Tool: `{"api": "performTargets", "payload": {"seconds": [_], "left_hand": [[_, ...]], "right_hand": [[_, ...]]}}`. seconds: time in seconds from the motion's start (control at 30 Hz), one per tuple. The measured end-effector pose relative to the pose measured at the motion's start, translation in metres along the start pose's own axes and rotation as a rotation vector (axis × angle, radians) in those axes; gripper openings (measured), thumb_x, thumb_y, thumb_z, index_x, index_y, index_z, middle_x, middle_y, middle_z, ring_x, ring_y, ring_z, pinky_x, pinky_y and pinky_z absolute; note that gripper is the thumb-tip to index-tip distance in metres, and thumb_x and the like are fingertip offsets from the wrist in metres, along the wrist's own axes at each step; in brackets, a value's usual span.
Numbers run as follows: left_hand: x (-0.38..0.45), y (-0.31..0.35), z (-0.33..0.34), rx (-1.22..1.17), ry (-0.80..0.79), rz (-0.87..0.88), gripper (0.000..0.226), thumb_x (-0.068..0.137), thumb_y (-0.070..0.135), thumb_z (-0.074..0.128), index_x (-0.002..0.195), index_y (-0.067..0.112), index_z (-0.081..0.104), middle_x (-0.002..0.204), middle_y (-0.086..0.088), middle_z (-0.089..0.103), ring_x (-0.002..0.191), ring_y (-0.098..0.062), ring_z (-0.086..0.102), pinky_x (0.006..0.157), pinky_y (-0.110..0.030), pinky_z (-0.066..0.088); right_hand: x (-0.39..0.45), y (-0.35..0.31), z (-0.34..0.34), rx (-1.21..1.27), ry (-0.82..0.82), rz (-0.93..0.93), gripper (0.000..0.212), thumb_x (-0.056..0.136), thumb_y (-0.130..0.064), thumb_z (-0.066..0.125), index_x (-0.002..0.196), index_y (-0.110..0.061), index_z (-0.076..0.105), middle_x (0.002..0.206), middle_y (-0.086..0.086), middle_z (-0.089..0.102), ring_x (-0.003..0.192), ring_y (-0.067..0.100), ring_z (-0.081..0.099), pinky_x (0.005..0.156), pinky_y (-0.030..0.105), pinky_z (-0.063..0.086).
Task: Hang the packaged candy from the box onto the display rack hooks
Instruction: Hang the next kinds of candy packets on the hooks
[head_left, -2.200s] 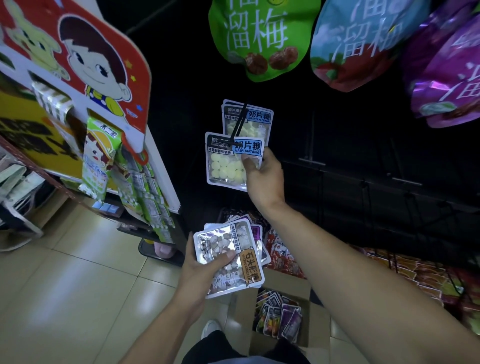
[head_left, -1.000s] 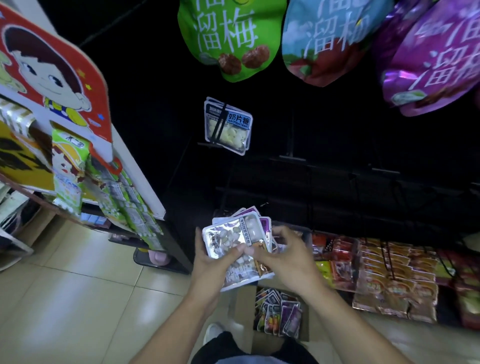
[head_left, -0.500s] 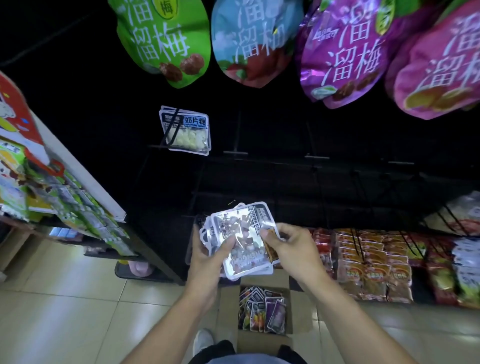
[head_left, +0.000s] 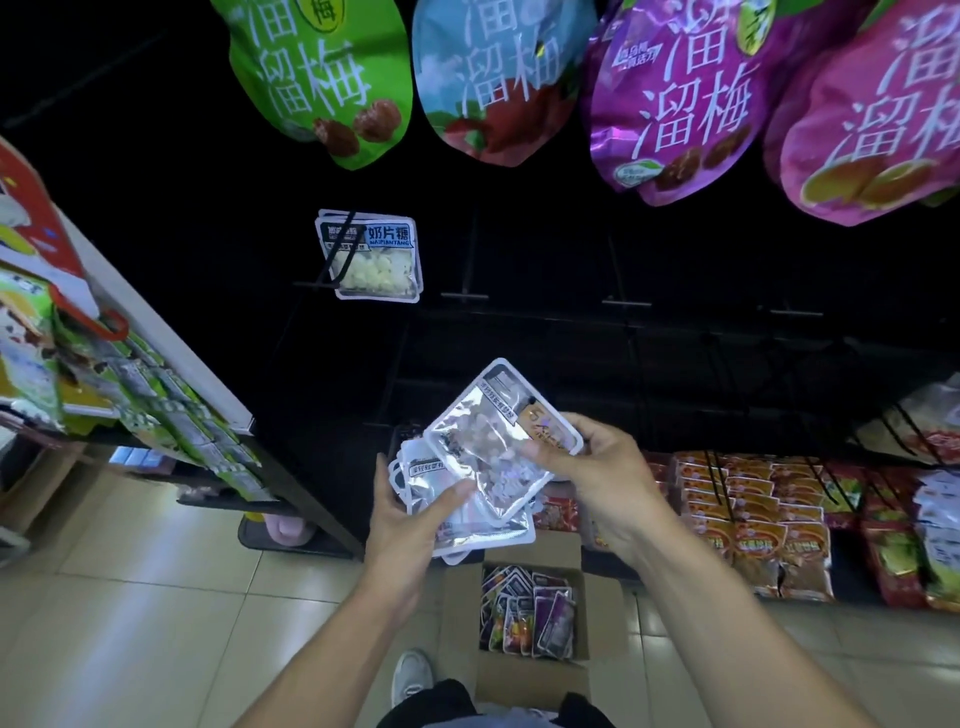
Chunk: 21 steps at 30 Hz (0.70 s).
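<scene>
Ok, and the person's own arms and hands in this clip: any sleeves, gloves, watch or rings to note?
Both forearms are bare up to the bottom edge of the frame, with no sleeve in view. The left hand and right hand wear no gloves, and no watch, bracelet or ring shows on the sides facing the camera.

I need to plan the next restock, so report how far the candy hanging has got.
Done: milk candy packs hang on one rack hook. In hand: the right hand pulls a silver pack from the stack the left hand grips. Left: that stack, plus packs in the box on the floor.
</scene>
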<state>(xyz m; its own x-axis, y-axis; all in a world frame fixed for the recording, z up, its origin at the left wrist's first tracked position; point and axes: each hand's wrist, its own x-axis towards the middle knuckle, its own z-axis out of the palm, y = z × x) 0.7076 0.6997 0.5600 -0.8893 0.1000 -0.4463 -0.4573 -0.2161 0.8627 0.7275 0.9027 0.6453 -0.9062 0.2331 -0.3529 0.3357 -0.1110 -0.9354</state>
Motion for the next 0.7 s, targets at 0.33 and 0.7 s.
{"api": "performTargets", "payload": {"seconds": [0.33, 0.7], "left_hand": [[0.008, -0.016, -0.043, -0.098, 0.163, -0.084, 0.115, 0.047, 0.043, 0.105, 0.144, 0.048, 0.044, 0.142, -0.008, 0.063, 0.109, -0.038, 0.073, 0.09, -0.063, 0.057], [-0.002, 0.011, -0.055, -0.19, 0.092, -0.03, 0.099, 0.059, 0.026, 0.1, 0.142, 0.03, 0.048, 0.123, -0.006, 0.075, 0.099, -0.037, 0.076, 0.07, -0.044, 0.058]], "right_hand": [[0.042, -0.037, 0.025, -0.121, 0.111, -0.208, 0.011, 0.094, -0.026, 0.072, 0.1, -0.019, 0.077, 0.089, -0.006, 0.08, 0.082, 0.009, 0.076, 0.071, 0.023, 0.059], [0.113, -0.069, 0.066, -0.321, 0.267, -0.446, 0.015, 0.099, -0.025, 0.064, 0.1, -0.024, 0.078, 0.091, -0.011, 0.077, 0.088, 0.005, 0.073, 0.078, 0.029, 0.061]]}}
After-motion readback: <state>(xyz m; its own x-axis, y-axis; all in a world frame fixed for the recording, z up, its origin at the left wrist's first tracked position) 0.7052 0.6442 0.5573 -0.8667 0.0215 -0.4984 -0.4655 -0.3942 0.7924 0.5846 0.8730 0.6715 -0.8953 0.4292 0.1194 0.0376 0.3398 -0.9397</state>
